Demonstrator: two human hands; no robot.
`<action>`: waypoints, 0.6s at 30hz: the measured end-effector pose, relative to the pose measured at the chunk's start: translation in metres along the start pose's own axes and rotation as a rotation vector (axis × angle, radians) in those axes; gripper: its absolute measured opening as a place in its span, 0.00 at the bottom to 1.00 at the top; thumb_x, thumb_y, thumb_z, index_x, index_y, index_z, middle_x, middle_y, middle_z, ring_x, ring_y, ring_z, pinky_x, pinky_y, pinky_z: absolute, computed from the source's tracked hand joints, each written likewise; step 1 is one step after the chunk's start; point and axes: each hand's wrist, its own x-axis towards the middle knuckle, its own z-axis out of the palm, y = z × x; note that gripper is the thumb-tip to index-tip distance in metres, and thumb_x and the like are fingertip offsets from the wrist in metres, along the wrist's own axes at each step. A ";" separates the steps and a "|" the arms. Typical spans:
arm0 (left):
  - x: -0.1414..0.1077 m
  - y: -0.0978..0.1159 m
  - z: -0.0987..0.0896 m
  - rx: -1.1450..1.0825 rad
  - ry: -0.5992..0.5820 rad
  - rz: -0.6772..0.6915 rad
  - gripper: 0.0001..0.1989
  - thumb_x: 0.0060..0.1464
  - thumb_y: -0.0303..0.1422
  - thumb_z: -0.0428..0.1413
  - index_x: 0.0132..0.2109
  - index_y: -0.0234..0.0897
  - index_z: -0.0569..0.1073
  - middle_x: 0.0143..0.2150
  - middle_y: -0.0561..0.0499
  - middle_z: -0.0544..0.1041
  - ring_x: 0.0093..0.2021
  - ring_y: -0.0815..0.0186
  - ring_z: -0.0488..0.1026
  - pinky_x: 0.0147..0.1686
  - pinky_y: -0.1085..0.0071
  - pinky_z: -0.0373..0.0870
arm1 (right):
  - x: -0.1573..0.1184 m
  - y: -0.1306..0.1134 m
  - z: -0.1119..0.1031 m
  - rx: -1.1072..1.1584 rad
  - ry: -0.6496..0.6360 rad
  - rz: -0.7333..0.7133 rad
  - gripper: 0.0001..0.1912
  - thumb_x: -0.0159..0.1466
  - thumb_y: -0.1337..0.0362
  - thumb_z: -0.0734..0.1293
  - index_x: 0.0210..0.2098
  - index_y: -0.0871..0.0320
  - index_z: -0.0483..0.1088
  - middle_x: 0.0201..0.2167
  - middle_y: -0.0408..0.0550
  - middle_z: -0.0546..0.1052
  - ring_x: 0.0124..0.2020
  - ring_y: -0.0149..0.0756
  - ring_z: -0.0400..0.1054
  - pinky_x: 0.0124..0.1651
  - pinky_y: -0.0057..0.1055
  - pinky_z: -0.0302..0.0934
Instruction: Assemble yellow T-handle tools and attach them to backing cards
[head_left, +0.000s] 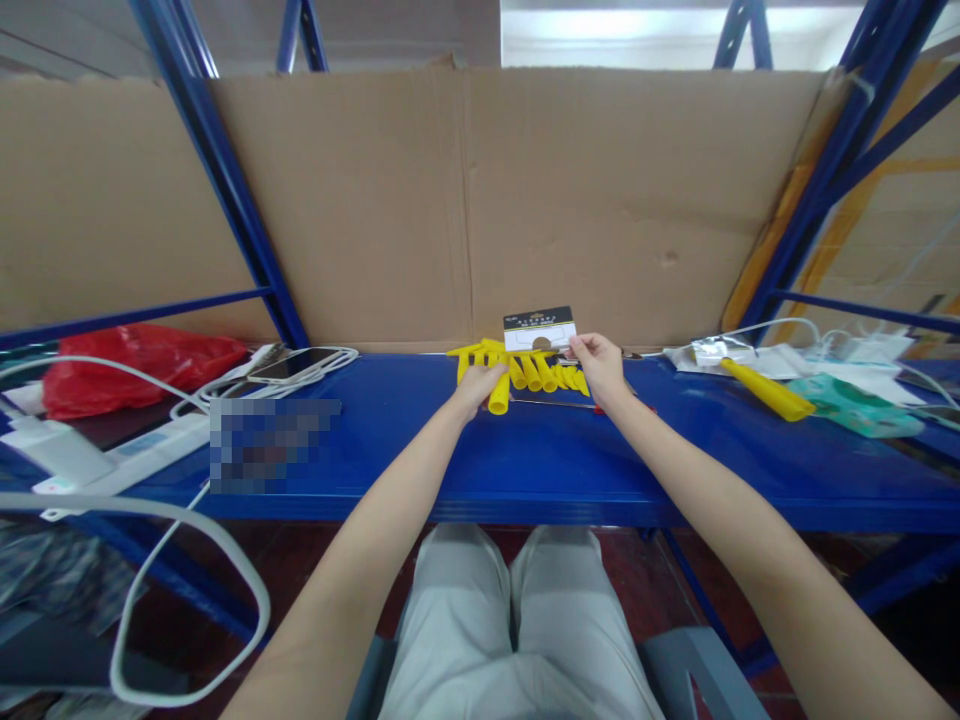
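My left hand (476, 388) is closed around a yellow tapered plastic tube (499, 396), its round open end pointing toward me. Between the thumb and fingers of my right hand (598, 366) is a black and white printed card (538, 329), held upright by its right edge. Several more yellow tubes (533, 374) and small yellow wedge-like pieces (571, 379) lie in a row under the card. A thin rod with a red end (598, 409) rests on the blue shelf, partly hidden by my right wrist.
On the left lie a red plastic bag (142, 368), a phone (294, 365), white cables and a power strip (142, 455). To the right, another yellow tube (769, 390) rests by a green plastic bag (855, 405). Cardboard (360, 210) walls the back of the blue shelf (645, 460).
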 end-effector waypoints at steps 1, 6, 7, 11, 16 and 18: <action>0.001 0.002 0.000 0.081 -0.016 -0.019 0.03 0.47 0.28 0.62 0.28 0.33 0.75 0.17 0.47 0.71 0.20 0.63 0.71 0.18 0.73 0.60 | 0.000 0.000 0.000 0.002 0.004 0.003 0.23 0.52 0.41 0.70 0.27 0.56 0.68 0.23 0.44 0.75 0.30 0.38 0.72 0.40 0.39 0.68; 0.005 0.012 -0.005 0.028 0.089 0.001 0.06 0.53 0.32 0.59 0.31 0.33 0.74 0.17 0.51 0.71 0.16 0.69 0.67 0.17 0.75 0.59 | -0.001 -0.003 0.000 0.008 -0.029 0.026 0.24 0.50 0.40 0.70 0.26 0.55 0.68 0.22 0.44 0.74 0.28 0.37 0.71 0.40 0.38 0.68; 0.006 0.013 -0.006 0.006 0.117 -0.006 0.06 0.54 0.32 0.58 0.32 0.33 0.74 0.17 0.52 0.70 0.15 0.70 0.66 0.16 0.75 0.58 | -0.001 -0.003 0.000 0.012 -0.047 0.030 0.24 0.50 0.40 0.70 0.26 0.55 0.68 0.22 0.44 0.74 0.28 0.36 0.71 0.39 0.38 0.68; 0.010 0.014 -0.011 -0.095 0.194 -0.019 0.10 0.56 0.37 0.55 0.36 0.33 0.74 0.15 0.55 0.66 0.13 0.71 0.62 0.14 0.77 0.55 | -0.004 -0.006 0.003 0.025 -0.117 0.034 0.25 0.50 0.39 0.70 0.26 0.55 0.68 0.21 0.43 0.74 0.27 0.34 0.70 0.36 0.35 0.67; 0.012 0.013 -0.016 -0.169 0.213 -0.051 0.11 0.58 0.39 0.54 0.37 0.34 0.71 0.13 0.61 0.61 0.10 0.76 0.53 0.13 0.80 0.53 | -0.009 -0.009 0.008 0.021 -0.176 0.026 0.26 0.50 0.37 0.68 0.26 0.55 0.68 0.20 0.42 0.73 0.25 0.33 0.68 0.34 0.33 0.65; 0.012 0.014 -0.016 -0.221 0.218 -0.070 0.11 0.58 0.39 0.54 0.36 0.34 0.71 0.13 0.61 0.60 0.10 0.77 0.53 0.14 0.80 0.54 | -0.010 -0.010 0.009 0.025 -0.190 0.031 0.26 0.50 0.37 0.68 0.26 0.55 0.68 0.19 0.42 0.72 0.24 0.33 0.67 0.34 0.33 0.65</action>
